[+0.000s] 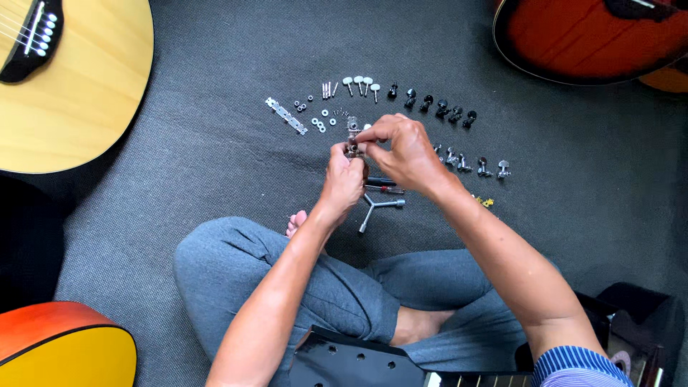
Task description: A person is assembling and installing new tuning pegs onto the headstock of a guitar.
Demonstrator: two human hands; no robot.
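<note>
**Both hands closed on a small metal tuning machine**

The left hand (pixel 344 179) pinches a small silver metal tuning machine (pixel 352 149) from below, fingers closed round its body. The right hand (pixel 405 152) comes over from above, thumb and forefinger shut on the upper end of the same part, just over the left fingertips. The piece sits between the two grips, held clear of the dark grey carpet (pixel 201 158), directly above the crossed legs.

Judging by the pinch, the step in hand is fitting or turning a small piece on that part; the next move would call for a fine twist of the right fingertips while the left holds steady.

Beneath the hands lie a three-armed silver metal wrench (pixel 378 206) and a slim red-and-black screwdriver (pixel 383 186). Beyond them, laid out in an arc, are a flat silver metal strip (pixel 286 115), small washers and nuts (pixel 320 120), white-headed pegs (pixel 361 84) and black tuner knobs (pixel 437 106). More silver tuners (pixel 480 167) sit just right of the hands. A black guitar headstock with empty holes (pixel 351 358) rests across the lap.
</note>
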